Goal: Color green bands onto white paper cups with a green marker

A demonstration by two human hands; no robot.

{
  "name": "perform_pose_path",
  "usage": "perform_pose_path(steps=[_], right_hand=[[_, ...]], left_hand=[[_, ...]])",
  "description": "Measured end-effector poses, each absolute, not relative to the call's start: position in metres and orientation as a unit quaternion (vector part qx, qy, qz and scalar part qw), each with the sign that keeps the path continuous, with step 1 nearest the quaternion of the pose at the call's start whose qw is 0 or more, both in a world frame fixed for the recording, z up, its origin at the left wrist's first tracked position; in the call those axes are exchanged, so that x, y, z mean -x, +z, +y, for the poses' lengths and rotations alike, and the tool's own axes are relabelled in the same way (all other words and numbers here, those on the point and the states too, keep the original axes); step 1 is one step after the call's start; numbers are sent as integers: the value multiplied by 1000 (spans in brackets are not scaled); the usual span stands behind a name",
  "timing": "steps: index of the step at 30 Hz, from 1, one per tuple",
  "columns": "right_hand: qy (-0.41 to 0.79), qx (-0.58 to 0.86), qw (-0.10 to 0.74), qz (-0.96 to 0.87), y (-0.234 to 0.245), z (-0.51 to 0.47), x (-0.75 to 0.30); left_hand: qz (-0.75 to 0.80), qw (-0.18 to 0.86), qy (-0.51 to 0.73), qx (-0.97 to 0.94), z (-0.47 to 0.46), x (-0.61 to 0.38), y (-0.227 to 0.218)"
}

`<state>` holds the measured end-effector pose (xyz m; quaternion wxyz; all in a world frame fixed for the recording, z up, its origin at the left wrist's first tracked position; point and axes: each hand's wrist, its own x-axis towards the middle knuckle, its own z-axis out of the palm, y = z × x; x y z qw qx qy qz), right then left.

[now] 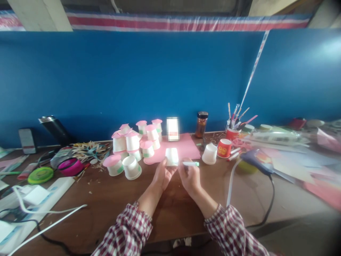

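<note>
My left hand [163, 174] is closed around a white paper cup [172, 156], which it holds above the front edge of a pink paper sheet [186, 145]. A marker [192, 164] with a light green end is gripped in my right hand [190, 176], its other end close to the cup's side; whether the tip touches is hidden by the fingers. To the left of my hands stand several white cups topped with pink paper, one of them a front cup [113, 165]. Nearby is an uncovered white cup [131, 168] with a green patch. Another white cup [209, 154] stands to the right.
At right are a red cup [224, 148], a pen holder [233, 133] and a purple glue gun [257, 160] with its cord. A brown jar [202, 124] stands behind. Left lie wooden sticks [87, 152], green tape [40, 175] and a power strip [50, 197].
</note>
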<state>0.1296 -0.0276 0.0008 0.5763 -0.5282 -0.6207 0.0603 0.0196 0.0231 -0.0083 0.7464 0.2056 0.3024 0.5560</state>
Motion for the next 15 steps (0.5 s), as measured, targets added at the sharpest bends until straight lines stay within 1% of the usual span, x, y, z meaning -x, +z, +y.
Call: perform_pose_path(steps=[6, 15], right_hand=[[54, 533, 579, -614, 3, -28, -129], [33, 544, 575, -611, 3, -28, -130]], left_hand=[[281, 748, 553, -238, 21, -20, -7], [306, 740, 562, -206, 21, -23, 1]])
